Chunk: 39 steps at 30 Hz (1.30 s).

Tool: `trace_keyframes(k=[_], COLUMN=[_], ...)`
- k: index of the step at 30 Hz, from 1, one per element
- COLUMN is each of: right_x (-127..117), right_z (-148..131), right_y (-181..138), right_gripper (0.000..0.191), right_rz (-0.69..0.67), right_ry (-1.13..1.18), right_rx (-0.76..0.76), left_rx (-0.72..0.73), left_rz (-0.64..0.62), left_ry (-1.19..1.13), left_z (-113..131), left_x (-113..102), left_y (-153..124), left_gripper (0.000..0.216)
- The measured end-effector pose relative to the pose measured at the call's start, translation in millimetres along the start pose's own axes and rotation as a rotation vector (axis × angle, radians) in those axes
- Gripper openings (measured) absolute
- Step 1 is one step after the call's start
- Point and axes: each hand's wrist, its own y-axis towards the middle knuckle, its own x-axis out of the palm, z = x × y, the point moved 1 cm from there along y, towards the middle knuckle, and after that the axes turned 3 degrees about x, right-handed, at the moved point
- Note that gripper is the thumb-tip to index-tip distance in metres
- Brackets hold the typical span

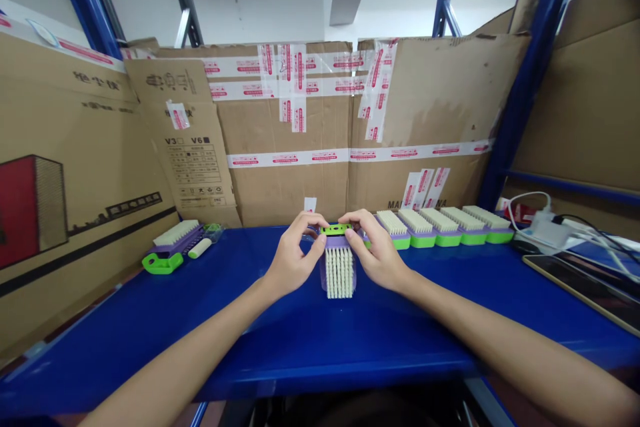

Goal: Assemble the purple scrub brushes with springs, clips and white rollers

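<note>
At the middle of the blue shelf, a scrub brush [339, 273] with pale bristles and a purple body faces me, bristles outward. A green end piece [335, 230] sits across its far end. My left hand [299, 250] pinches the left side of that end, thumb in front and fingers behind. From the right, my right hand [376, 247] grips the same end in a like way, fingertips on the green piece. Whether the green piece is fully joined to the purple body, I cannot tell. The fingers hide part of both sides.
Several green-and-purple brushes [437, 223] stand in a row at the back right. Another brush [173, 240] with small green parts [200, 248] lies back left. A phone [590, 287] and a white charger with cables [547, 227] occupy the right. Taped cardboard [290, 123] walls the back.
</note>
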Motion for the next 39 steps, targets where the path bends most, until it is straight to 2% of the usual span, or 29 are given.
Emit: trace_keyframes(k=[10,20,39], right_x=[-2.1,-1.8,-3.9], right_z=[-5.6,-2.8,-2.9], right_y=[0.9,2.8,2.9], right_gripper=[0.019,0.013,0.006], right_rz=[0.048,0.007,-0.028], right_ry=[-0.038,-0.067,-0.037], right_rx=[-0.072,-0.050,-0.110], left_rx=[0.073,0.025,0.078], left_rz=[0.076,-0.003,-0.052], left_ry=[0.046,0.100,0.131], left_z=[4.9,-1.4,0.9], left_x=[-0.9,-1.2,-2.5], left_y=[-1.5,-1.4,1.3], left_gripper=[0.017,0.011,0.008])
